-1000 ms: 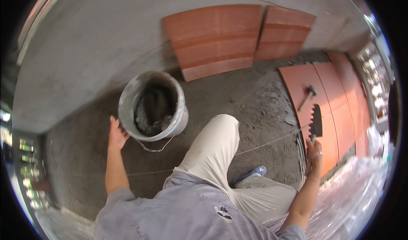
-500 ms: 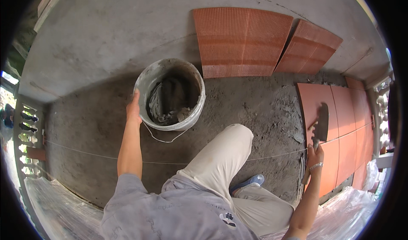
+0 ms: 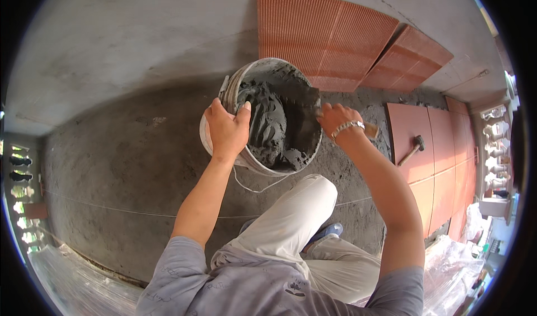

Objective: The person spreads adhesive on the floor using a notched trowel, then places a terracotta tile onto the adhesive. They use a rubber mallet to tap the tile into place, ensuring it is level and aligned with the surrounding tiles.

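A whitish bucket (image 3: 230,88) of wet grey mortar (image 3: 265,120) stands tilted on the rough floor in front of me. My left hand (image 3: 228,127) grips its left rim, thumb on the near side and fingers around the outer wall. At the right rim my right hand (image 3: 341,120) is closed around a trowel, whose wooden handle (image 3: 371,130) pokes out behind the wrist. The trowel's blade (image 3: 305,104) is inside the bucket against the mortar, dark and partly smeared. The wire bail (image 3: 254,190) hangs down on the near side.
Ribbed red tiles (image 3: 321,36) lean on the grey wall. Laid red tiles (image 3: 411,128) cover the floor at right, with a mallet (image 3: 418,142) on them. A taut string (image 3: 134,208) crosses before my knee. Plastic sheeting (image 3: 78,277) lies at the near left.
The trowel has gone from above the laid tiles into the bucket with my right hand. The bucket has tipped and shifted right, with my left hand still on its rim.
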The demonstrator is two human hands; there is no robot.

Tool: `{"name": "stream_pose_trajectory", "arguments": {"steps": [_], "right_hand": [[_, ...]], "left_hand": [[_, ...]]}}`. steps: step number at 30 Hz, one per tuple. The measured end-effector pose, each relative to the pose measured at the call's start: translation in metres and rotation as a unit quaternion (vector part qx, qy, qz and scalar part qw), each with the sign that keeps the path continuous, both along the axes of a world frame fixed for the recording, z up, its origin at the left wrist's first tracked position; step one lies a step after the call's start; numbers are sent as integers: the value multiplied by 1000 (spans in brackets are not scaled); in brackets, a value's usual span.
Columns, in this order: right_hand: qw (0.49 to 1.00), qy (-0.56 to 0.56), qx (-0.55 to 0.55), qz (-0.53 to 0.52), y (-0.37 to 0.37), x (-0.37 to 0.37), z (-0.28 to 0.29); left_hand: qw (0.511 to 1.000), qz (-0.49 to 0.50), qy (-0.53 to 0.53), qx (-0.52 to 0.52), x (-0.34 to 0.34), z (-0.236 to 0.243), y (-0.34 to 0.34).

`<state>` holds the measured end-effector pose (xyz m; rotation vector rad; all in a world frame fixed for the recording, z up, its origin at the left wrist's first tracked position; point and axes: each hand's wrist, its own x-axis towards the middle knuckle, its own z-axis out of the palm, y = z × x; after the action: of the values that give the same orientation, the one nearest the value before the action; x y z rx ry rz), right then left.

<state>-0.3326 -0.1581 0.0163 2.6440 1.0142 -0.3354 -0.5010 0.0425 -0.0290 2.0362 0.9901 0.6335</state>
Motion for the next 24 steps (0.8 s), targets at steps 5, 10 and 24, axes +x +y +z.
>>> {"name": "stream_pose_trajectory", "arguments": {"steps": [5,10,24], "right_hand": [[991,89,-80,53,6,18,-43],[971,175,-88,135,8,11,-72],[950,287,76,100,30,-2,-68]], "left_hand": [[1000,-13,2,9,12,-2,-5],[999,-27,-1,22,14,-8,-2],[998,-27,-38,43,13,-12,-2]]}}
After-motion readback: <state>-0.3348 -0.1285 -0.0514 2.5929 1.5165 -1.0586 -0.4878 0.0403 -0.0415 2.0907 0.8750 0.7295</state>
